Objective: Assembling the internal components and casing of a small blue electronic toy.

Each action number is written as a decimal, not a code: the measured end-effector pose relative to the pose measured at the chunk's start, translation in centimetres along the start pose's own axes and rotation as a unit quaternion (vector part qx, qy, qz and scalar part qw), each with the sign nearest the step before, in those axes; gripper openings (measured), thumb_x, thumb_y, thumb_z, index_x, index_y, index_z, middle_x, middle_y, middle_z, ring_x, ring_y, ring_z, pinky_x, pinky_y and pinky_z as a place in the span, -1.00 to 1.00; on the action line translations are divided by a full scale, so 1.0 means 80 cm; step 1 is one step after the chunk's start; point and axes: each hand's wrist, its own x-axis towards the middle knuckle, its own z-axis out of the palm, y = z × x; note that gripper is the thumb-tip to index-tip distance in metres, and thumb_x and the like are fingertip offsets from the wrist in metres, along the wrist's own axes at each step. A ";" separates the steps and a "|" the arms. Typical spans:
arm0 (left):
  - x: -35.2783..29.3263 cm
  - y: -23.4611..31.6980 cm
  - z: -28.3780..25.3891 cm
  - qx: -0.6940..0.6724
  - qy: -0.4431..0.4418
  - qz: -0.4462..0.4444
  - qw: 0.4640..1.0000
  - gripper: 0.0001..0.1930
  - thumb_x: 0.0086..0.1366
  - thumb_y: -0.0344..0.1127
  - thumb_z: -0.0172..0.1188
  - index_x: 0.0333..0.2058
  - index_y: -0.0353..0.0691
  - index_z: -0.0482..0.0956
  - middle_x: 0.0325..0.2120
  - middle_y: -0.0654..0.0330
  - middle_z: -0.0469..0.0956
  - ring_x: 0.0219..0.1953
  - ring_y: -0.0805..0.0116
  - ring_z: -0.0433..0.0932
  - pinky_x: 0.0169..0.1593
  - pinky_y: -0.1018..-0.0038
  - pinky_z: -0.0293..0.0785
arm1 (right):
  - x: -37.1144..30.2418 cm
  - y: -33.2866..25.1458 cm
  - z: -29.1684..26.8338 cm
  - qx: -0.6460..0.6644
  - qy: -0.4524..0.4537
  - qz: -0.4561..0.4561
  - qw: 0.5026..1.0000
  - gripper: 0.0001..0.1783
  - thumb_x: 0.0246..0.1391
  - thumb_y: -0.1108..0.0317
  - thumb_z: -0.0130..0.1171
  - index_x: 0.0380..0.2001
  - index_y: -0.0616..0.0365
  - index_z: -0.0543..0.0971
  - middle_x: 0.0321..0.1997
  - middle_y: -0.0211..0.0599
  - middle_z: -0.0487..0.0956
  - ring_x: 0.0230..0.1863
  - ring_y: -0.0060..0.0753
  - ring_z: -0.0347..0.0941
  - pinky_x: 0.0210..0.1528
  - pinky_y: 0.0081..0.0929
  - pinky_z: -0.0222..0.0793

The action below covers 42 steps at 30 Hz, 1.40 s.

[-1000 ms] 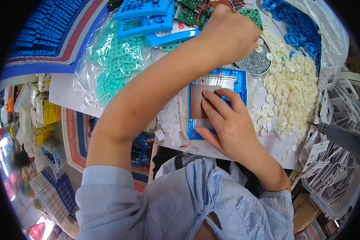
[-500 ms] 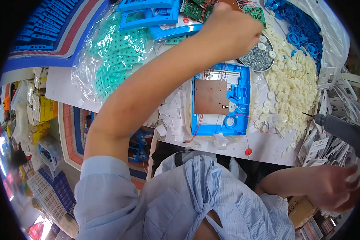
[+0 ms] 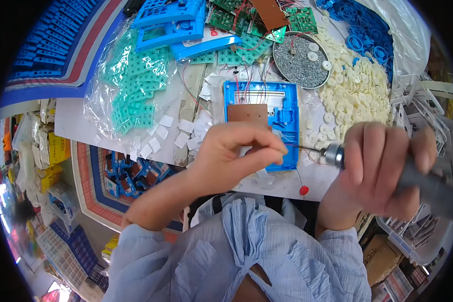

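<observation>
My left hand (image 3: pixel 231 156) is over the front part of an open blue plastic housing (image 3: pixel 293 103), its thumb and index finger pinched together. What sits in the pinch is too small to make out. My right hand (image 3: pixel 380 168) grips a dark grey electric screwdriver (image 3: pixel 430 190), whose thin bit points left and reaches my left fingertips. Inside the housing lies a brown circuit board (image 3: pixel 246 112), partly covered by my left hand, with thin red, white and blue wires around it.
Behind the housing stands a round dish (image 3: pixel 311 87) of small screws (image 3: pixel 297 68). Cream plastic discs (image 3: pixel 355 88) are heaped to the right, blue rings (image 3: pixel 365 35) beyond. Bagged turquoise parts (image 3: pixel 136 83), green circuit boards (image 3: pixel 303 20) and blue casings (image 3: pixel 171 25) lie at the back.
My left hand has come back from beside the screw dish to the housing, now pinched. My right hand, earlier off the screwdriver at lower right, has taken hold of it and brought it left.
</observation>
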 end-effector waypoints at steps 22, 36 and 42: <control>-0.039 -0.029 0.013 -0.458 0.019 -0.194 0.867 -0.83 0.42 -0.33 0.25 -0.16 -0.33 0.59 -0.40 0.14 0.63 -0.42 0.53 0.47 -0.24 0.54 0.44 | 0.001 0.016 0.050 -0.007 -0.040 -0.055 0.998 -0.69 0.08 0.30 0.49 -0.29 -0.08 0.49 -0.61 -0.54 0.57 -0.67 -0.73 0.42 -0.48 -0.61 0.62; -0.030 -0.005 -0.061 0.513 0.019 0.157 0.843 -0.90 0.14 -0.38 0.42 -0.35 -0.10 0.68 -0.15 0.22 0.70 -0.04 0.23 0.65 0.03 0.18 0.44 | -0.020 0.041 0.030 -0.042 -0.014 0.018 0.999 -0.62 0.14 0.19 0.40 -0.12 -0.05 0.41 -0.59 -0.53 0.45 -0.59 -0.57 0.31 -0.50 -0.49 0.40; -0.005 -0.030 -0.066 0.585 -0.073 0.224 0.776 -0.88 0.07 -0.37 0.38 -0.38 -0.11 0.65 -0.13 0.29 0.69 0.03 0.35 0.63 0.17 0.07 0.29 | -0.029 0.064 0.024 -0.038 -0.026 0.048 0.998 -0.60 0.14 0.34 0.37 -0.03 0.08 0.43 -0.49 -0.41 0.47 -0.47 -0.47 0.35 -0.32 -0.29 0.42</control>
